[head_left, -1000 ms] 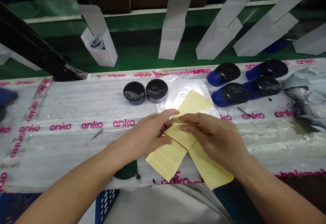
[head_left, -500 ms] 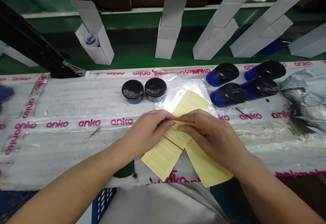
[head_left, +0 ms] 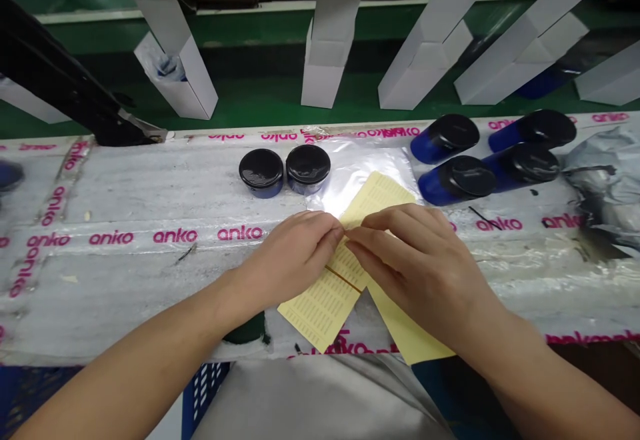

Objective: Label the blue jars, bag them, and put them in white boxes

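Yellow printed sheets (head_left: 320, 310) lie crossed on the table in front of me, with a thin brown band across one of them. Above them my left hand (head_left: 295, 253) is closed, thumb against forefinger. My right hand (head_left: 415, 253) is pinched too, its fingertips meeting those of the left. What the fingertips hold is too small and hidden to make out. A clear plastic bag (head_left: 340, 170) lies flat behind the sheets. Two round jars with black lids, one (head_left: 261, 170) left of the other (head_left: 308, 165), stand behind my left hand.
Several blue jars with black lids (head_left: 445, 139) stand at the right, beside a grey plastic bundle (head_left: 610, 167). Open white boxes (head_left: 327, 67) line the green shelf behind. A black metal arm (head_left: 65, 80) slants in from the left. A blue basket (head_left: 203, 387) sits below the table edge.
The view has shifted slightly. My right hand's fingers have lifted and curled a little above the sheets, while my left hand keeps its pinch near the same spot.
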Demonstrator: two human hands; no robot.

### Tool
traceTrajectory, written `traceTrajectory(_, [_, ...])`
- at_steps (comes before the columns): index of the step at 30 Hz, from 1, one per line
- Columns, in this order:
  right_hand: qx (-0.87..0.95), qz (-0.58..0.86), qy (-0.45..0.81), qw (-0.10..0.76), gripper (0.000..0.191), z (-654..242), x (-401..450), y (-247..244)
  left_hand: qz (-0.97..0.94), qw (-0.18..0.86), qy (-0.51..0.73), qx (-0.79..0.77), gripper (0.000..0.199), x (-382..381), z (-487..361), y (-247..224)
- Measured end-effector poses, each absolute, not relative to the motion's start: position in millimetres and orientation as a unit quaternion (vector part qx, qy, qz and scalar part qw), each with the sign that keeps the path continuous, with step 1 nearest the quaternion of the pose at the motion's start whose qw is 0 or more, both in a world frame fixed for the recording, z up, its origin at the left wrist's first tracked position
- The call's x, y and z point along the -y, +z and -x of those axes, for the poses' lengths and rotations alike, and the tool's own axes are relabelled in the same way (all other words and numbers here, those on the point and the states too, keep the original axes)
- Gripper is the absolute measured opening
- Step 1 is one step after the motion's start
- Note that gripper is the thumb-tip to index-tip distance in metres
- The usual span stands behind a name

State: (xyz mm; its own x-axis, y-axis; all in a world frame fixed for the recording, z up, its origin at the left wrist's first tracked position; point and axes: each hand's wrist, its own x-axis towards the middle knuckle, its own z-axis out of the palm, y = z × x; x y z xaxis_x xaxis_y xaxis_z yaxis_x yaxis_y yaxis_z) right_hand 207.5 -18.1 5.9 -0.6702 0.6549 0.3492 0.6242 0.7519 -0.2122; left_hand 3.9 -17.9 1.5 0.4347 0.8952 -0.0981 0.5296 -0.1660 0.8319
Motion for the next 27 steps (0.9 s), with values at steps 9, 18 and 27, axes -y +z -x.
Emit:
traceTrajectory(9, [0.911, 0.326, 0.079, 0.24, 0.016, -209, 13, 2, -0.721, 0.438, 0.206, -0.496, 0.032, 17, -2, 3])
traceTrajectory(18, [0.817, 0.394, 0.329, 0.264, 0.01, -214, 6, -3, -0.718, 0.461, 0.206, -0.48, 0.028, 17, 2, 3])
traceTrajectory(27, [0.716, 0.437, 0.46, 0.292, 0.013, -214, 0, 5, -0.731, 0.403, 0.196, -0.514, 0.005, 19, -7, -4])
